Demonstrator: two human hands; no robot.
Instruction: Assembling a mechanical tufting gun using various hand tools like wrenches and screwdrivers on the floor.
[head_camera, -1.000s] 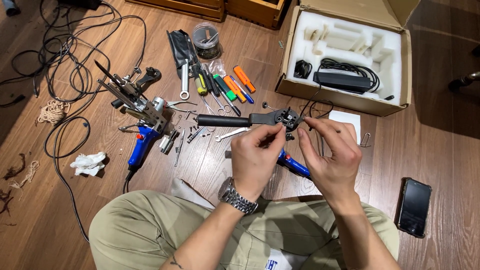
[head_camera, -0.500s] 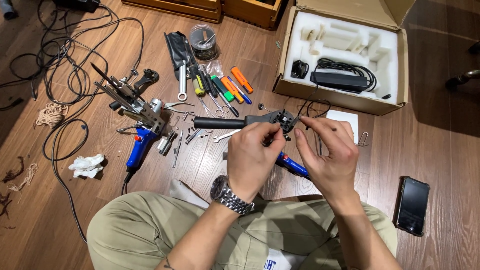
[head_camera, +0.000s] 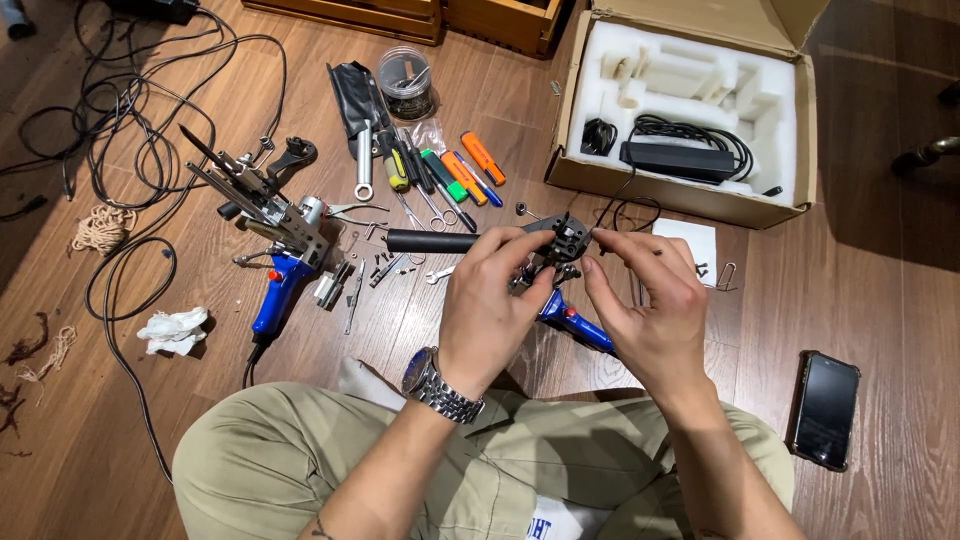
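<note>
I sit cross-legged on a wooden floor. Both hands hold a black and blue power tool (head_camera: 552, 240) in front of my knees. Its black side handle (head_camera: 432, 241) sticks out to the left and its blue grip (head_camera: 578, 326) points down toward me. My left hand (head_camera: 490, 305), with a metal wristwatch, wraps the tool's body from the left. My right hand (head_camera: 650, 295) pinches the dark gear head with its fingertips from the right. A second blue-handled tool (head_camera: 268, 225), partly taken apart, lies on the floor to the left.
Screwdrivers, a wrench and orange and green markers (head_camera: 430, 175) lie ahead, with loose screws (head_camera: 385, 265) nearby. An open cardboard box (head_camera: 690, 190) with foam and a black adapter stands at right. A phone (head_camera: 826, 408) lies at right, black cables (head_camera: 120, 110) and a crumpled tissue (head_camera: 172, 330) at left.
Both hands have kept hold of the tool and shifted only slightly on its head. Nothing on the floor has moved.
</note>
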